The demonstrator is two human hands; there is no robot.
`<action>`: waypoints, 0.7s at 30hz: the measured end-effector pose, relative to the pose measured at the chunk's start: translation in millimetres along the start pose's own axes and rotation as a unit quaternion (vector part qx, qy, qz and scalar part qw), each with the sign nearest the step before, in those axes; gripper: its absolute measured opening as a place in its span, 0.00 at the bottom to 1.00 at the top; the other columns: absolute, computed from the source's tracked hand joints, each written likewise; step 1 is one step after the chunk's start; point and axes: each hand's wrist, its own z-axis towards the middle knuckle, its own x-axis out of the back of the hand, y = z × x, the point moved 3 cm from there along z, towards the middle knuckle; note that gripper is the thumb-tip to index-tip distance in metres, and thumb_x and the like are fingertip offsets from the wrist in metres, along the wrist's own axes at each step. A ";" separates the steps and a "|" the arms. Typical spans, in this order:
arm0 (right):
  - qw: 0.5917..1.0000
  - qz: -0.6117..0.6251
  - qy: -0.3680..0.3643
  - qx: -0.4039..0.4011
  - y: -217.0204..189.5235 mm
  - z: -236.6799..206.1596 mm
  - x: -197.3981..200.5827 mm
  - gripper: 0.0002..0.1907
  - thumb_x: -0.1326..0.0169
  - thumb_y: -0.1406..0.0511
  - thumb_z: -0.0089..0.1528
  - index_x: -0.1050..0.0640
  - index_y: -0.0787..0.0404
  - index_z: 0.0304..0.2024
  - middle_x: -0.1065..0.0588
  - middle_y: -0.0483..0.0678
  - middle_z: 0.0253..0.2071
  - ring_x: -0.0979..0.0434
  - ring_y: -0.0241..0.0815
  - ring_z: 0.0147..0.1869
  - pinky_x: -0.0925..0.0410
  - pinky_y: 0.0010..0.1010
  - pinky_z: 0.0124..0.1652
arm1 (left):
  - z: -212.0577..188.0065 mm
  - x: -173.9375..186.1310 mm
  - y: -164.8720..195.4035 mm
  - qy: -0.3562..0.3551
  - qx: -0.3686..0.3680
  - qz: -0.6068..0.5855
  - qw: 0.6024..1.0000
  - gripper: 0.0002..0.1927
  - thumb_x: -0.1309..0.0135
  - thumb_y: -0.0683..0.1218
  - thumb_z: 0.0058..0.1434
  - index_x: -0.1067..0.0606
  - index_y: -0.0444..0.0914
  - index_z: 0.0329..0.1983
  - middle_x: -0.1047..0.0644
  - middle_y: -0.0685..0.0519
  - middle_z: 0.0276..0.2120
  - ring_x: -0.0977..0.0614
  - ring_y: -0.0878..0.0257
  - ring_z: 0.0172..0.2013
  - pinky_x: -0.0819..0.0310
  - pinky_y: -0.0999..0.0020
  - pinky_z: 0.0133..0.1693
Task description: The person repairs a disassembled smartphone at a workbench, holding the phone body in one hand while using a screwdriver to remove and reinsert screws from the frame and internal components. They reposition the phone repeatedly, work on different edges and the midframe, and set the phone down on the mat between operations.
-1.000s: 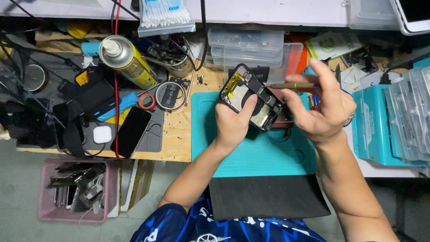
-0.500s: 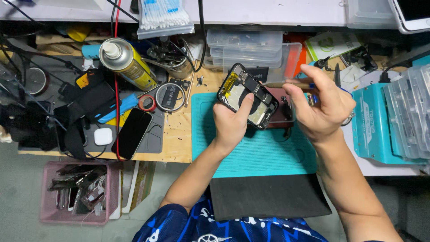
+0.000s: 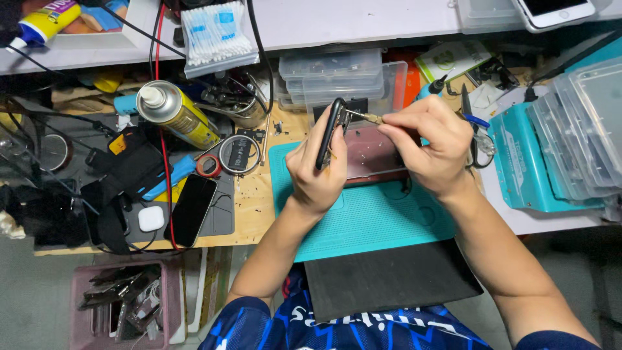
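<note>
Head view: the left hand grips an opened phone frame edge-on while the right hand pinches a small tool to it, so it looks mid-repair, not yet closed up.

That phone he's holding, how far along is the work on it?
The phone is held on edge in the left hand, so little of its inside shows. In hand: the right hand puts a thin tool to its upper edge. Left: a flat panel lies apart on the teal mat, not yet joined to the phone.
</note>
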 end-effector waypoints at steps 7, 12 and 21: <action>0.995 0.068 -0.016 -0.077 -1.6 -8.3 0.8 0.08 0.33 0.73 0.61 0.18 0.68 0.42 0.25 0.47 0.36 0.29 0.32 0.33 0.38 0.22 0.32 | 1.4 4.1 20.6 -0.043 -0.076 0.006 0.996 0.25 0.50 0.27 0.62 0.31 0.26 0.63 0.21 0.38 0.54 0.15 0.47 0.54 0.19 0.62 0.54; 0.992 0.079 -0.016 -0.093 -0.2 -11.1 1.1 0.11 0.31 0.73 0.59 0.16 0.68 0.43 0.27 0.46 0.35 0.31 0.31 0.35 0.40 0.22 0.34 | -3.7 7.4 20.9 -0.056 -0.050 -0.002 0.997 0.28 0.50 0.28 0.60 0.31 0.30 0.65 0.21 0.38 0.52 0.15 0.47 0.50 0.20 0.61 0.51; 0.941 0.225 -0.031 -0.250 21.8 -25.2 -7.8 0.08 0.37 0.72 0.62 0.18 0.67 0.43 0.24 0.44 0.33 0.26 0.30 0.30 0.35 0.19 0.31 | -15.0 -1.0 12.5 -0.062 -0.004 -0.010 0.998 0.28 0.48 0.29 0.61 0.29 0.34 0.65 0.20 0.40 0.43 0.14 0.50 0.38 0.21 0.62 0.42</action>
